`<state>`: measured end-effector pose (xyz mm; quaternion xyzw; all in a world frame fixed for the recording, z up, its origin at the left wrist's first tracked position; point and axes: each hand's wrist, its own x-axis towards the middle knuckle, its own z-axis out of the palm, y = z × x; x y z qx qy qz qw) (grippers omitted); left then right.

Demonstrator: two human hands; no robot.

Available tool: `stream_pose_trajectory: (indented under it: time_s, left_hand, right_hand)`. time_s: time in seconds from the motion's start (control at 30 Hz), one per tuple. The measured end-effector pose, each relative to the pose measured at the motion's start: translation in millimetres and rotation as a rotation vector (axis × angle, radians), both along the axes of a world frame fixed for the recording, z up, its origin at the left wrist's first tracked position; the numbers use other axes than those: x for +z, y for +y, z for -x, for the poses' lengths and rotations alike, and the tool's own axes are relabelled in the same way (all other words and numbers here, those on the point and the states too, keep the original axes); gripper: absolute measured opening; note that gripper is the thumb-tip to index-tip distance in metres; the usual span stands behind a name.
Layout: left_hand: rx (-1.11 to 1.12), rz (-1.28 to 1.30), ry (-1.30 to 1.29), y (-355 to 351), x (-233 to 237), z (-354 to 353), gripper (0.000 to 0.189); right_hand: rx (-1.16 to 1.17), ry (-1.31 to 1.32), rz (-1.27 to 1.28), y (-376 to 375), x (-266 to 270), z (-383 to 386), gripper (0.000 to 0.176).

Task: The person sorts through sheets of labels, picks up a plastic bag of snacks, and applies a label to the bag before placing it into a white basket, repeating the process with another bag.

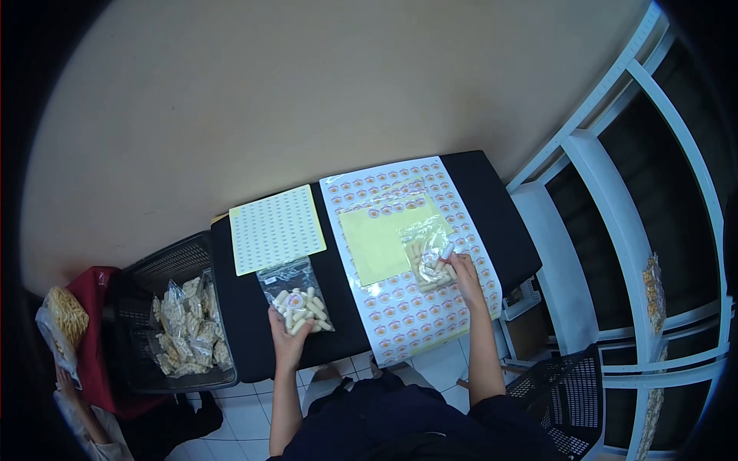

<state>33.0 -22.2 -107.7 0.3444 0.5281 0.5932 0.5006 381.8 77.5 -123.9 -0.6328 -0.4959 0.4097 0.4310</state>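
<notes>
My left hand [289, 342] is closed on the bottom edge of a clear zip bag [301, 305] filled with pale, finger-shaped snack sticks. A small round sticker shows on that bag, which lies on the black tabletop. My right hand [466, 278] grips the right side of a second clear bag [425, 269] of similar sticks. This bag rests over a sheet of round orange-and-pink stickers [415, 330] and the corner of a yellow backing sheet [377, 253]. Glare on the plastic hides part of the second bag's contents.
A sheet of small blue stickers [277, 227] lies at the table's back left. Left of the table, a black basket [138, 376] holds several snack bags. Another person's hand [68, 386] touches a bag of yellowish snacks [68, 316]. White shelving [607, 207] and a black crate [565, 399] stand right.
</notes>
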Motion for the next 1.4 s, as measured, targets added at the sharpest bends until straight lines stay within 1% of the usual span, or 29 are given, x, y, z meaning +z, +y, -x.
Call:
stream_pose_trajectory:
  time_s: [0.03, 0.1, 0.13, 0.17, 0.23, 0.33, 0.37, 0.43, 0.47, 0.5, 0.57, 0.6, 0.63, 0.67, 0.7, 0.73, 0.77, 0.83, 0.9, 0.97, 1.03, 1.07, 1.1, 1.17, 1.2, 1.23, 1.3, 1.33, 1.4]
  left_hand:
    - [-0.048, -0.015, -0.081, 2.3, 6.1, -12.3, 0.059]
    - [-0.094, 0.041, -0.539, 13.7, 14.6, -38.5, 0.051]
    - [-0.158, 0.109, -0.518, 20.4, 8.7, -49.5, 0.045]
    - [-0.214, 0.096, -0.484, 28.4, 4.8, -64.3, 0.045]
    - [-0.344, 0.162, -0.725, 44.7, 2.7, -90.1, 0.047]
    - [-0.451, 0.201, -0.649, 63.8, 12.5, -133.0, 0.051]
    - [-0.462, 0.203, -0.649, 68.1, 16.6, -143.7, 0.051]
    - [-0.573, 0.244, -0.644, 74.4, 21.2, -161.9, 0.051]
    - [-0.601, 0.272, -0.649, 76.9, 21.5, -167.8, 0.050]
    - [-0.619, 0.278, -0.645, 78.1, 21.5, -173.4, 0.050]
    - [-0.702, 0.154, -0.497, 78.8, 21.5, -184.4, 0.052]
    - [-0.726, 0.157, -0.494, 78.9, 22.0, -189.9, 0.052]
    - [-0.797, 0.105, -0.393, 79.1, 22.7, -196.4, 0.054]
    - [-0.866, 0.050, -0.292, 78.4, 23.5, -203.1, 0.055]
    - [-0.891, 0.050, -0.293, 77.1, 24.5, -210.2, 0.055]
    - [-0.911, 0.002, -0.255, 75.9, 26.2, -217.7, 0.056]
    - [-0.929, -0.048, -0.220, 74.5, 29.7, -225.2, 0.057]
    - [-0.969, -0.106, -0.195, 69.9, 34.9, -238.5, 0.055]
    - [-1.092, -0.071, -0.211, 64.2, 32.4, -247.1, 0.055]
    - [-1.164, -0.129, -0.193, 60.7, 30.0, -257.7, 0.055]
    - [-1.211, -0.243, -0.096, 56.3, 30.0, -266.6, 0.058]
    - [-1.257, -0.247, 0.051, 55.0, 25.5, -269.9, 0.071]
    - [-1.268, -0.249, 0.053, 49.0, 24.0, -271.7, 0.071]
    - [-1.056, -0.342, 0.102, 43.9, 33.3, -274.3, 0.081]
    - [-1.115, -0.356, 0.085, 51.1, 29.8, -265.6, 0.080]
    - [-1.107, -0.356, 0.086, 56.4, 28.8, -254.2, 0.080]
    - [-0.995, -0.270, 0.118, 66.4, 25.7, -227.8, 0.073]
    - [-0.941, -0.234, 0.144, 70.9, 21.4, -211.3, 0.068]
    - [-0.808, -0.192, 0.193, 77.5, 10.7, -178.5, 0.059]
  right_hand:
    - [-0.032, 0.118, -0.052, -3.0, 3.6, 0.7, 0.043]
    - [-0.009, 0.173, -0.008, -11.3, 18.7, 2.2, 0.039]
    - [-0.026, 0.425, -0.039, -15.4, 23.8, 6.6, 0.040]
    - [-0.042, 0.676, -0.071, -18.9, 25.0, 9.4, 0.041]
    - [-0.013, 0.663, -0.088, -27.5, 25.7, 10.9, 0.045]
    - [0.136, 0.699, -0.213, -39.1, 27.7, 11.0, 0.046]
    - [0.126, 0.697, -0.218, -42.2, 26.0, 6.9, 0.046]
    - [0.262, 0.732, -0.205, -49.4, 25.3, -2.0, 0.049]
    - [0.300, 0.634, -0.236, -53.6, 28.9, -9.3, 0.054]
    - [0.282, 0.633, -0.243, -59.6, 33.8, -16.1, 0.054]
    - [0.295, 0.596, -0.211, -71.5, 60.0, -23.0, 0.059]
    - [0.256, 0.595, -0.255, -75.4, 59.8, -28.6, 0.052]
    - [0.234, 0.588, -0.266, -80.9, 65.3, -32.1, 0.052]
    - [0.172, 0.384, -0.307, -88.5, 75.2, -34.3, 0.050]
    - [0.107, 0.179, -0.342, -95.6, 81.2, -36.7, 0.048]
    - [0.006, 0.133, -0.413, -101.6, 81.6, -39.3, 0.044]
    - [-0.016, 0.126, -0.420, -107.9, 82.8, -43.8, 0.044]
    - [0.101, 0.065, -0.395, -122.4, 85.1, -55.3, 0.058]
    - [0.101, 0.092, -0.355, -137.2, 76.3, -60.2, 0.059]
    - [0.075, 0.317, -0.347, -147.3, 67.7, -64.6, 0.060]
    - [0.084, 0.333, -0.380, -158.5, 61.5, -70.8, 0.059]
    - [-0.048, 0.402, -0.408, -166.9, 50.1, -77.0, 0.056]
    - [-0.182, 0.470, -0.439, -178.3, 38.0, -84.4, 0.053]
    - [-0.455, 0.543, -0.606, -216.6, 13.8, -121.1, 0.047]
    - [-0.615, 0.632, -0.690, -242.2, 7.6, -146.2, 0.042]
    - [-0.745, 0.479, -0.744, -267.2, 13.5, -164.0, 0.042]
    - [-1.095, 0.313, -0.679, -327.6, 0.8, -208.9, 0.047]
    - [-1.312, 0.348, -0.674, -356.5, -12.2, -234.5, 0.046]
    - [-1.527, 0.290, -0.533, -401.1, -35.6, -266.6, 0.054]
